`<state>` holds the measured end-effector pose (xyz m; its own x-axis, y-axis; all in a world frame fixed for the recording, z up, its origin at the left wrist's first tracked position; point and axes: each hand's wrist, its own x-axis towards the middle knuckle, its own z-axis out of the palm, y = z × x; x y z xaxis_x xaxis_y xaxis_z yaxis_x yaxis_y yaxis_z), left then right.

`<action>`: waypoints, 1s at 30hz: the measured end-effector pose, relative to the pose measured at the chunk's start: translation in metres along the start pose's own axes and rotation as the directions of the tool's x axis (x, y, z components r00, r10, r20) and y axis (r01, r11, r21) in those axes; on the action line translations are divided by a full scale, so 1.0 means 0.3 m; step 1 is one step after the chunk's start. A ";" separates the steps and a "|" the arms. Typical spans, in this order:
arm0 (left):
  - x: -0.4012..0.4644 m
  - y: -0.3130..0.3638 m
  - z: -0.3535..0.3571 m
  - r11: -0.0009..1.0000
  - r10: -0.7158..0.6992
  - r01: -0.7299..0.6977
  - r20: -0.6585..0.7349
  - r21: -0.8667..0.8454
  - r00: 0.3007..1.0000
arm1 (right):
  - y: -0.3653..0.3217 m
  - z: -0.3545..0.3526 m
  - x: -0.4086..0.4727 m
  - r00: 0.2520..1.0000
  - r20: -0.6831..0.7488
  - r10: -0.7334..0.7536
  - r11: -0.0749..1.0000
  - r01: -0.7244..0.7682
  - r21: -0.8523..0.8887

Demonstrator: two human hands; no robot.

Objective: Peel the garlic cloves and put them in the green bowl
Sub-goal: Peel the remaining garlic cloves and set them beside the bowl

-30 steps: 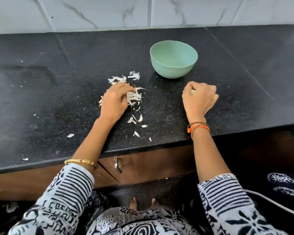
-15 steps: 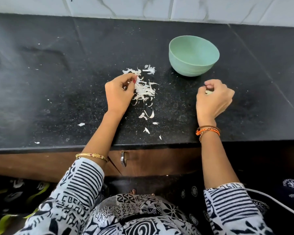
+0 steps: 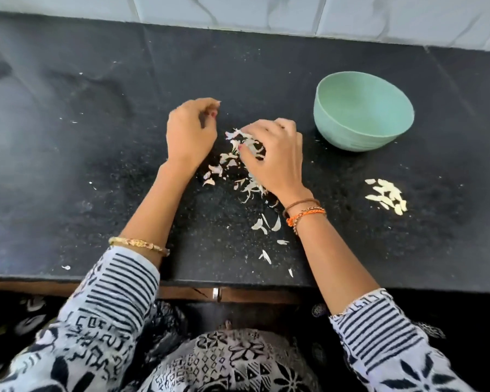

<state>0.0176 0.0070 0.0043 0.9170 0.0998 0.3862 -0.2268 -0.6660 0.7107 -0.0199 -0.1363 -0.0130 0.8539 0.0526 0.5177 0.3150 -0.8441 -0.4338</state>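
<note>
The green bowl (image 3: 362, 111) stands upright at the right back of the black counter (image 3: 68, 165); I see nothing inside it. A small heap of peeled garlic cloves (image 3: 386, 195) lies on the counter in front of the bowl, to the right. A pile of white garlic skins (image 3: 238, 168) sits mid-counter. My right hand (image 3: 275, 157) is on this pile, with thumb and fingers curled into the skins. My left hand (image 3: 191, 131) hovers just left of the pile with its fingers curled; a small pale bit shows at its fingertips.
Loose skin flakes (image 3: 266, 222) trail from the pile toward the counter's front edge. A white tiled wall (image 3: 266, 12) backs the counter. A drawer handle (image 3: 216, 294) shows below the edge.
My right hand left the spot in front of the bowl and moved left onto the skin pile, uncovering the heap of peeled cloves. My left hand lifted off the pile.
</note>
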 end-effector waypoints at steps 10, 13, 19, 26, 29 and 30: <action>-0.043 -0.030 0.041 0.999 -0.046 0.047 0.070 -0.019 0.996 | 0.041 -0.040 0.004 0.977 0.199 0.078 0.996 -0.083 0.018; -0.034 -0.022 0.045 0.994 -0.109 0.110 0.061 -0.005 0.992 | 0.044 -0.048 -0.010 0.976 0.218 0.015 0.999 -0.025 0.042; -0.038 -0.017 0.060 0.993 -0.099 0.094 0.084 0.064 0.991 | 0.024 -0.041 0.019 0.952 0.302 -0.054 0.996 0.075 -0.057; -0.054 -0.023 0.056 0.998 -0.061 0.062 0.084 -0.010 0.995 | 0.038 -0.029 0.017 0.969 0.246 -0.039 0.997 0.053 -0.053; -0.060 -0.019 0.053 0.997 -0.050 0.055 0.089 -0.059 0.995 | 0.050 -0.009 0.017 0.989 0.144 0.031 0.995 -0.044 0.093; -0.062 -0.018 0.053 0.996 -0.047 0.054 0.093 -0.070 0.995 | 0.053 -0.007 0.018 0.993 0.089 0.082 0.982 -0.095 0.161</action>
<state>0.0071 -0.0030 -0.0161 0.9533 0.0622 0.2956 -0.1993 -0.6059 0.7701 -0.0110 -0.1506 -0.0156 0.9102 0.0303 0.4131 0.2945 -0.7485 -0.5941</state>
